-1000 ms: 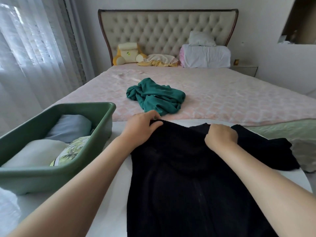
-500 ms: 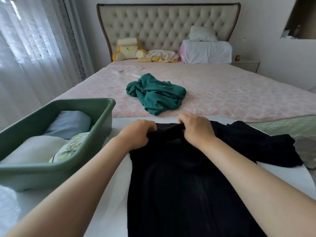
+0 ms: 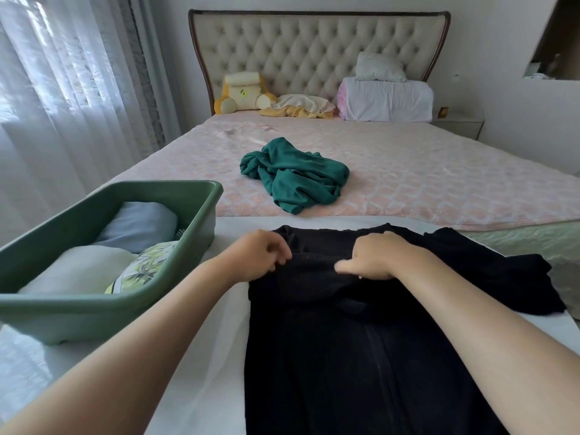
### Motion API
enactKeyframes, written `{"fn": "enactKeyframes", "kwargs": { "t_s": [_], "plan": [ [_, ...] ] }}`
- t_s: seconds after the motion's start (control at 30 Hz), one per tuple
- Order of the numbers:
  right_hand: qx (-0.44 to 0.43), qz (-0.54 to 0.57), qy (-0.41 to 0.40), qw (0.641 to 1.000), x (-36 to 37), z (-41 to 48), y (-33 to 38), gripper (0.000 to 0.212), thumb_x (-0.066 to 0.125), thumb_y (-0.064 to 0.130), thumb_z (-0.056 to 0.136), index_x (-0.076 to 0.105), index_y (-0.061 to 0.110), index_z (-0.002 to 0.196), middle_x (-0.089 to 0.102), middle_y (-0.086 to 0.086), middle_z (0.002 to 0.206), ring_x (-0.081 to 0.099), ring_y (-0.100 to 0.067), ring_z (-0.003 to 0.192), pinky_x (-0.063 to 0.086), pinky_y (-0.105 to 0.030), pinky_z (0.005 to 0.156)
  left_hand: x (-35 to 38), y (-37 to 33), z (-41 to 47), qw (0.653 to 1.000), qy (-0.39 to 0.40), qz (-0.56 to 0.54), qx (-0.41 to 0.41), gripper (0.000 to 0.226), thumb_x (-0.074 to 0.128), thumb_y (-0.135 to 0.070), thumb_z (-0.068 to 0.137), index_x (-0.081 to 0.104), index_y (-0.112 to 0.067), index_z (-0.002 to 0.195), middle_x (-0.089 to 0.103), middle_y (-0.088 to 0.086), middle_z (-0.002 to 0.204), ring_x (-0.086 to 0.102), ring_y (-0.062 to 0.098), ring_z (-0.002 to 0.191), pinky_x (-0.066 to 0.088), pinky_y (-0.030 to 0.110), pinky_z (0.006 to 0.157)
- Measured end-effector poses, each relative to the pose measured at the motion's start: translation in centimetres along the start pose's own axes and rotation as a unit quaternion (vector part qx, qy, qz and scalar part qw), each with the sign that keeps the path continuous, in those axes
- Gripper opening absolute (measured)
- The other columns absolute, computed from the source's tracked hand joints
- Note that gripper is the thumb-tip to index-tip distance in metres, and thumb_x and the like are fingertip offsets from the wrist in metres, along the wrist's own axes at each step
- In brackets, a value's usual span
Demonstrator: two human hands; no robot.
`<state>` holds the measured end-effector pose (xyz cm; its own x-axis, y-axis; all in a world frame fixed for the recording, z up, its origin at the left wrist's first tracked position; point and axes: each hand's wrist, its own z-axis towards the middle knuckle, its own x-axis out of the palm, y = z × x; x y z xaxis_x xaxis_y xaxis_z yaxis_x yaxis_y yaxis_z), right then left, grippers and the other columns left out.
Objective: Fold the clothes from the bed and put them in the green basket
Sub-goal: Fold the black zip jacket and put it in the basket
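Only one view to go on: a wide-angle camera worn on the person's head, facing forward and tipped down. It sat close over the white table (image 3: 194,356), so both forearms stretched in from the bottom corners, with the left hand (image 3: 260,251) and right hand (image 3: 376,259) sitting mid-frame on the black garment (image 3: 345,340). The green basket (image 3: 78,318) filled the near left, cut off at the edge. Beyond that it looked straight up the length of the bed (image 3: 439,183) to the tufted headboard (image 3: 314,48) at the top, curtains (image 3: 62,89) running down the left side.
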<state>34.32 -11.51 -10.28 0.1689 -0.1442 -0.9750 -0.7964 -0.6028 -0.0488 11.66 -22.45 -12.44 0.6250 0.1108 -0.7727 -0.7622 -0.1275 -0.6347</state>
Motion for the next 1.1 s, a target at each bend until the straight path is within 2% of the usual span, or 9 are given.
{"fn": "enactKeyframes", "kwargs": {
  "t_s": [0.1, 0.2, 0.33, 0.53, 0.63, 0.73, 0.8, 0.9, 1.1],
  "plan": [
    [-0.002, 0.002, -0.092, 0.996, 0.0, 0.8, 2.1, 0.054, 0.040, 0.058, 0.099, 0.048, 0.020, 0.062, 0.054, 0.003, 0.072, 0.056, -0.023, 0.080, 0.047, -0.037, 0.078, -0.6, 1.2, 0.9, 0.992, -0.122, 0.036, -0.017, 0.045, 0.034, 0.007, 0.088, 0.068, -0.022, 0.096, 0.067, -0.009, 0.097, 0.062, 0.014, 0.089, 0.045, 0.020, 0.071],
    [-0.045, 0.115, -0.110, 0.986, 1.6, 2.5, 4.4, 0.017, 0.058, 0.036, 0.096, 0.069, 0.024, 0.101, 0.064, 0.000, 0.110, 0.061, -0.024, 0.103, 0.052, -0.039, 0.088, -0.3, 2.5, 1.6, 0.990, -0.081, 0.113, -0.032, 0.057, 0.034, 0.011, 0.088, 0.064, -0.022, 0.122, 0.064, -0.001, 0.123, 0.059, 0.019, 0.111, 0.046, 0.023, 0.088],
    [-0.055, 0.136, -0.050, 0.988, 2.8, 3.3, 5.4, 0.060, 0.058, 0.016, 0.091, 0.046, 0.033, 0.147, 0.052, 0.004, 0.144, 0.052, -0.023, 0.129, 0.046, -0.039, 0.103, 0.1, 3.8, 2.3, 0.982, 0.051, 0.174, -0.049, 0.069, 0.038, 0.007, 0.087, 0.054, -0.041, 0.134, 0.056, -0.002, 0.134, 0.055, 0.024, 0.119, 0.047, 0.029, 0.094],
    [-0.056, 0.197, -0.081, 0.975, 1.2, 2.9, 4.6, 0.026, 0.056, 0.005, 0.075, 0.069, 0.023, 0.089, 0.067, 0.003, 0.085, 0.061, -0.020, 0.083, 0.046, -0.031, 0.082, -1.3, 2.8, 3.6, 0.949, -0.025, 0.313, -0.020, 0.057, 0.042, -0.005, 0.080, 0.058, -0.032, 0.127, 0.060, 0.003, 0.121, 0.033, 0.026, 0.128, 0.006, 0.041, 0.115],
    [-0.052, 0.360, -0.083, 0.928, 1.1, 3.0, 3.2, 0.012, 0.056, 0.009, 0.074, 0.061, 0.008, 0.085, 0.058, 0.003, 0.066, 0.054, -0.014, 0.056, 0.042, -0.028, 0.054, -1.6, 2.4, 4.8, 0.965, -0.086, 0.247, -0.018, 0.040, 0.041, -0.004, 0.076, 0.052, -0.026, 0.108, 0.062, 0.002, 0.115, 0.038, 0.025, 0.120, 0.012, 0.042, 0.112],
    [-0.007, 0.424, -0.113, 0.899, 1.3, 3.4, 2.1, 0.025, 0.056, 0.041, 0.081, 0.047, 0.018, 0.076, 0.047, 0.005, 0.068, 0.047, -0.015, 0.062, 0.037, -0.035, 0.063, -0.6, 1.8, 5.2, 0.978, -0.132, 0.164, -0.018, 0.041, 0.042, -0.004, 0.073, 0.044, -0.023, 0.109, 0.054, -0.001, 0.113, 0.038, 0.024, 0.115, 0.019, 0.040, 0.108],
    [0.039, 0.321, -0.138, 0.936, 1.5, 3.7, 1.1, 0.035, 0.051, 0.056, 0.091, 0.046, 0.023, 0.080, 0.050, 0.008, 0.076, 0.049, -0.016, 0.071, 0.035, -0.035, 0.067, 0.5, 1.9, 5.1, 0.978, -0.159, 0.133, -0.007, 0.051, 0.043, -0.005, 0.076, 0.043, -0.023, 0.124, 0.048, -0.001, 0.124, 0.036, 0.023, 0.120, 0.019, 0.039, 0.109],
    [0.095, 0.114, -0.095, 0.984, 2.3, 4.0, -0.4, 0.020, 0.059, 0.040, 0.092, 0.060, 0.026, 0.106, 0.064, 0.007, 0.109, 0.060, -0.021, 0.098, 0.041, -0.033, 0.076, 1.9, 2.5, 4.8, 0.977, -0.165, 0.133, 0.032, 0.049, 0.044, -0.018, 0.090, 0.040, -0.027, 0.138, 0.044, -0.002, 0.140, 0.034, 0.023, 0.129, 0.023, 0.041, 0.110],
    [0.087, -0.038, -0.068, 0.993, 2.2, 4.1, 0.5, 0.035, 0.058, 0.020, 0.085, 0.065, 0.028, 0.118, 0.056, -0.002, 0.125, 0.049, -0.028, 0.123, 0.032, -0.047, 0.110, 4.3, 4.3, 3.7, 0.966, 0.115, 0.231, -0.033, 0.083, 0.042, -0.072, 0.090, 0.001, -0.043, 0.156, -0.004, -0.009, 0.166, -0.005, 0.018, 0.152, 0.007, 0.044, 0.123]
  ]
}}
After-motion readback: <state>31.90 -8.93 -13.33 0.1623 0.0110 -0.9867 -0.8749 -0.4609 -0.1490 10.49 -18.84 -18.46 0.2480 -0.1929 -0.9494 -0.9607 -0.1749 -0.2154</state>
